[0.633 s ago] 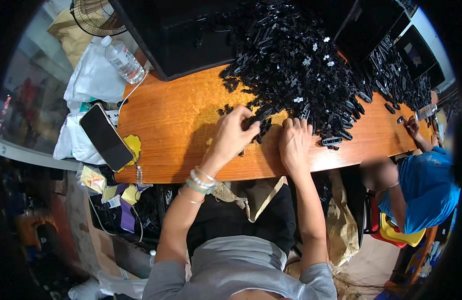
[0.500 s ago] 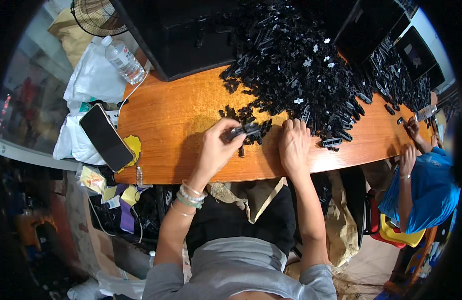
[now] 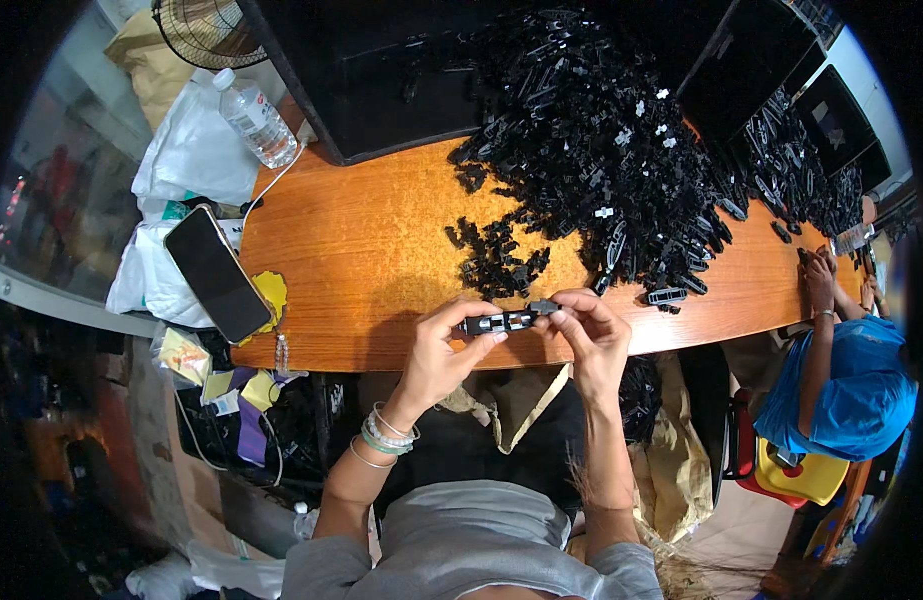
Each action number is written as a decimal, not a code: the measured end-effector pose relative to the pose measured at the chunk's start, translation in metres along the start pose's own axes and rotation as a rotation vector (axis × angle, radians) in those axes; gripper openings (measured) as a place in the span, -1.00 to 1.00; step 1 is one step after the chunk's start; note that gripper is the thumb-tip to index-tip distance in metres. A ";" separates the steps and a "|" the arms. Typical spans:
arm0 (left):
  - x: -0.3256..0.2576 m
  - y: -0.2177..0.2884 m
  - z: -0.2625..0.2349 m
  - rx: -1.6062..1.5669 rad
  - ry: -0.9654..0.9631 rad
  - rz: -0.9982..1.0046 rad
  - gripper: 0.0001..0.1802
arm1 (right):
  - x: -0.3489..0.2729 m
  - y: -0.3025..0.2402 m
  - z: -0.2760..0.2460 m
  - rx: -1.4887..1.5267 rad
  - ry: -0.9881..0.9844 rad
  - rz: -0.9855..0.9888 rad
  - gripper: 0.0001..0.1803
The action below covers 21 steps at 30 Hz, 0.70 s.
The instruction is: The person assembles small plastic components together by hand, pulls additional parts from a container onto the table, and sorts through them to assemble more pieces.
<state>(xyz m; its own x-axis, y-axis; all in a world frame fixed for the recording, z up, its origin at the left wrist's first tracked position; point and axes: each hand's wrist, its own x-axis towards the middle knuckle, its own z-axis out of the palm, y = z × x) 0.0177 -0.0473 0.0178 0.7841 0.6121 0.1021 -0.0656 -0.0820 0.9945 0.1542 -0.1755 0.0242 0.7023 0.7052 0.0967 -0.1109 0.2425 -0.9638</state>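
Observation:
Over the front edge of the wooden table, my left hand (image 3: 443, 352) pinches the left end of a long black plastic part (image 3: 501, 322) that has light inner pieces. My right hand (image 3: 593, 340) grips a small black piece (image 3: 543, 307) between thumb and fingers at the right end of that part; the two pieces touch or nearly touch. Just beyond my hands lies a small cluster of loose black pieces (image 3: 493, 258). Farther back is a large heap of black plastic parts (image 3: 601, 150), with a few white bits on it.
A phone (image 3: 217, 275) rests on a yellow patch at the table's left, near a water bottle (image 3: 256, 120) and white bags. A dark box (image 3: 371, 90) stands at the back. At the far right, a person in blue (image 3: 831, 385) works by the same table.
My right hand has left the heap's near edge and come to the black part in my left hand, now with a small piece. My left hand has drawn slightly nearer, levelling the part.

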 end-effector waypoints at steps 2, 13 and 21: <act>-0.001 0.002 0.001 0.000 -0.023 -0.016 -0.73 | -0.003 -0.002 0.005 -0.024 0.038 -0.044 -0.84; -0.009 0.013 0.001 -0.306 -0.111 -0.133 -0.74 | -0.019 -0.009 0.020 -0.736 0.011 -0.427 -0.79; -0.011 0.014 0.004 0.024 -0.156 0.053 -0.84 | -0.031 -0.008 0.011 -0.484 -0.060 -0.062 -0.77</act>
<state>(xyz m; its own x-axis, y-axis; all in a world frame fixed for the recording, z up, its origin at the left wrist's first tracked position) 0.0107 -0.0585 0.0303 0.8663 0.4771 0.1481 -0.0967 -0.1307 0.9867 0.1253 -0.1918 0.0313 0.6536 0.7402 0.1575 0.2791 -0.0423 -0.9593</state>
